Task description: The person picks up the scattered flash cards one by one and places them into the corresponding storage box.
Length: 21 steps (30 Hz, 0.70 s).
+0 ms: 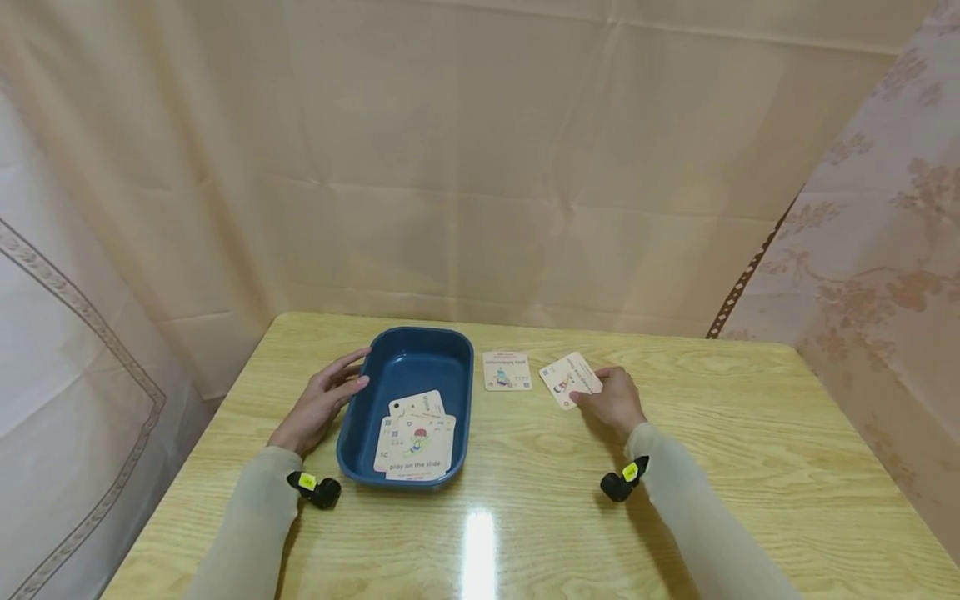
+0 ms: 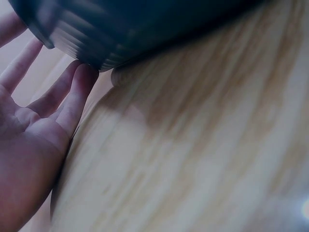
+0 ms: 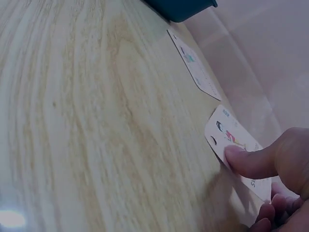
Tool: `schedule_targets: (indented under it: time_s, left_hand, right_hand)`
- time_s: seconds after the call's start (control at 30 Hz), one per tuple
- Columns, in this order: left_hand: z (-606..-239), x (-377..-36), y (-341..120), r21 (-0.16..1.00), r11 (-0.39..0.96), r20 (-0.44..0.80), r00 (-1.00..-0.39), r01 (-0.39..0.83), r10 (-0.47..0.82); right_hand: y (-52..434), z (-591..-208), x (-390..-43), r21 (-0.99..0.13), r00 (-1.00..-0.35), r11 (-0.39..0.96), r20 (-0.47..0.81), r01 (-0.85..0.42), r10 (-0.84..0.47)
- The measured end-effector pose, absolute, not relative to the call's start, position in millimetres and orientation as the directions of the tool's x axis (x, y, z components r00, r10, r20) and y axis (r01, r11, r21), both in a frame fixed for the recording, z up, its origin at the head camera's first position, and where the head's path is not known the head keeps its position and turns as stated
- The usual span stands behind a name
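Observation:
A blue plastic tray (image 1: 405, 340) stands on the table with several picture cards lying overlapped in its near half; the top card (image 1: 416, 446) reads "play on the slide". My left hand (image 1: 318, 408) rests against the tray's left side, fingers fairly straight, fingertips at the rim and outer wall. To the right of the tray, my right hand (image 1: 615, 402) pinches a white picture card (image 1: 566, 372) by its near right corner, the thumb (image 3: 248, 162) on its printed face. That card is tilted and close over the table. The fingers beneath it are partly hidden.
Between the tray and the held card, another picture card (image 1: 507, 372) lies flat, its print upside down from here. The wood-grain table (image 1: 570, 517) ends at a beige curtain (image 1: 480, 208) behind, with a patterned curtain (image 1: 892, 275) at the right.

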<state>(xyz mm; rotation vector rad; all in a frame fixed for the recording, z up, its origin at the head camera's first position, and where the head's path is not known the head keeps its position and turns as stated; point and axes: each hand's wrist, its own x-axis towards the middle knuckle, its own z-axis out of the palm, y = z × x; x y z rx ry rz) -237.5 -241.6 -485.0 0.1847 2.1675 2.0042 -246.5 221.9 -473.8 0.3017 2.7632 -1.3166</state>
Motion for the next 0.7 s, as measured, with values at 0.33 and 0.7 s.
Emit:
schedule_targets:
  time_s: [0.33,0.7]
  left_hand:
    - [-485,-238,-241,0.996,0.083,-0.059,-0.975,-0.042,0.213]
    - [-482,-237,-240,0.996,0.081,-0.047,-0.976,-0.03,0.214]
  right_hand:
    - [237,-463,-241,-0.899,-0.969,0.362,-0.228,0.247,0.095]
    - [261,-459,-231,-0.887,-0.964,0.428,-0.243,0.174,-0.111]
